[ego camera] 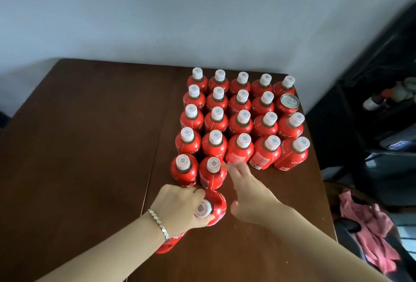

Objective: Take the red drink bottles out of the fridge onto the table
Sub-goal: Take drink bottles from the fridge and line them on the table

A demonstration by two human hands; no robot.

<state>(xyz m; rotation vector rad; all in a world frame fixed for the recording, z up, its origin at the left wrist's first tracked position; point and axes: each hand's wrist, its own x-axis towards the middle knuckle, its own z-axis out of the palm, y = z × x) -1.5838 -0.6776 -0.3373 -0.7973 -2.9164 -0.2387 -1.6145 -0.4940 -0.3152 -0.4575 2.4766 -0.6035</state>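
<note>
Several red drink bottles (243,122) with white caps stand in rows on the right half of a dark wooden table (90,146). My left hand (180,207) grips one more red bottle (213,209) by its neck and cap, just in front of the nearest row. A second red bottle (168,243) shows under my left wrist, partly hidden. My right hand (247,194) is empty with fingers spread, its fingertips reaching to the side of a front-row bottle (212,172).
A red drink can (289,103) stands among the bottles in the rightmost column. The table's back edge meets a pale wall. To the right stand a dark shelf unit (382,101) and a chair with pink cloth (371,232).
</note>
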